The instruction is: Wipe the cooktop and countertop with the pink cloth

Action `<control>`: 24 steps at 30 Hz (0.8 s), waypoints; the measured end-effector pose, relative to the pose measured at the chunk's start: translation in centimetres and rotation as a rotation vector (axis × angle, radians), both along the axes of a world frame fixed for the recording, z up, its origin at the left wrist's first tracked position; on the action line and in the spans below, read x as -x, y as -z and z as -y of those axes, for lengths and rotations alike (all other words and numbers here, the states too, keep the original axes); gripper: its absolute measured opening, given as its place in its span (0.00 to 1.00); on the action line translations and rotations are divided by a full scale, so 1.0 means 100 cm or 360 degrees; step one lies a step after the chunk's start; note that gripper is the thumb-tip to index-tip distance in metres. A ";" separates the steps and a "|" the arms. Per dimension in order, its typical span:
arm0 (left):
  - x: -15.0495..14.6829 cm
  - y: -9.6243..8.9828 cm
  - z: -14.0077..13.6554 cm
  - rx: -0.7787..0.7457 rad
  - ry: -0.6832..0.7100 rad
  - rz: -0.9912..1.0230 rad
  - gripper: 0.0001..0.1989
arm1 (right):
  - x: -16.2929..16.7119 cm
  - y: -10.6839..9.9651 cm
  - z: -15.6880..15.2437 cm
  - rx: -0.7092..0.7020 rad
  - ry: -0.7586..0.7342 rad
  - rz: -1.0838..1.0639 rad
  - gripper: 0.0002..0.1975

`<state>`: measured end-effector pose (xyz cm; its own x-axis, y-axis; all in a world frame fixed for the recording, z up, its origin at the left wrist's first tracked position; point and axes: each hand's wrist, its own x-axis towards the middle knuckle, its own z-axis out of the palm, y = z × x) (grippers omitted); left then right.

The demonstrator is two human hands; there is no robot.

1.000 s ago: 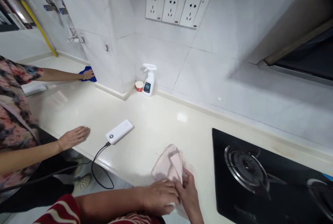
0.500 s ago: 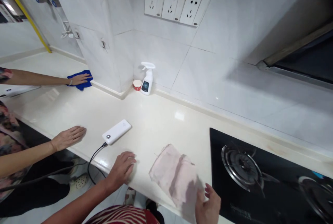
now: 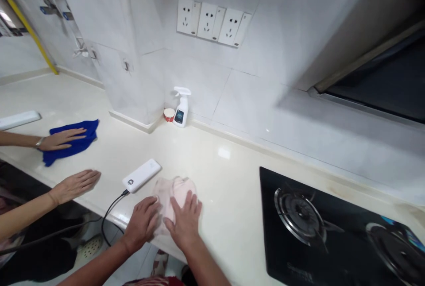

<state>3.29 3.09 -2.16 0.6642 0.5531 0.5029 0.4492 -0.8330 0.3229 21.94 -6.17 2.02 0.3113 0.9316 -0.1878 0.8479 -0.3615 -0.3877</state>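
Observation:
A pale pink cloth (image 3: 183, 190) lies on the cream countertop (image 3: 229, 215), slightly smeared by motion. My right hand (image 3: 186, 222) presses flat on it with the fingers spread. At the cloth's left edge rests my left hand (image 3: 142, 223), its fingers loosely bent and touching or very near the fabric; whether any cloth is under them is hard to see. Just behind my left hand lies a white power bank (image 3: 142, 175) with a black cable plugged into its near end.
To the left, a co-worker's hand (image 3: 63, 139) lies on a blue cloth (image 3: 86, 137); their other hand (image 3: 75, 186) rests near the counter edge. A spray bottle (image 3: 182, 108) and a small red-and-white tub (image 3: 169, 115) stand in the corner. A black gas hob (image 3: 312, 250) is at right.
My right hand has moved left from near the hob, and the pink cloth has shifted left against my left hand. The co-worker's blue cloth has slid toward the counter's front and left.

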 end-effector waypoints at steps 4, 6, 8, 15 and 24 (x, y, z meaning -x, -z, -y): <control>0.001 0.000 -0.003 0.0032 -0.0112 0.0057 0.15 | 0.003 -0.009 0.009 -0.0080 -0.0051 -0.0038 0.28; -0.001 0.000 -0.004 0.0029 -0.0110 0.0036 0.15 | -0.005 0.004 0.040 -0.0218 0.0043 0.0015 0.23; -0.003 -0.001 -0.005 0.0017 -0.0090 0.0013 0.14 | -0.021 0.023 0.083 -0.0302 0.0252 0.0141 0.18; -0.007 0.000 -0.006 -0.0016 -0.0026 -0.0149 0.13 | -0.079 0.064 0.207 -0.0191 0.1211 0.0632 0.23; -0.008 0.004 -0.003 -0.0047 -0.0118 -0.0252 0.15 | -0.108 0.071 0.167 -0.0193 0.0978 0.0735 0.40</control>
<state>4.11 3.40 -2.53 0.6943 0.5902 0.4118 0.5532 -0.8037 0.2192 32.73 -22.92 -5.05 0.8005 0.5720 0.1788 0.5940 -0.7968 -0.1105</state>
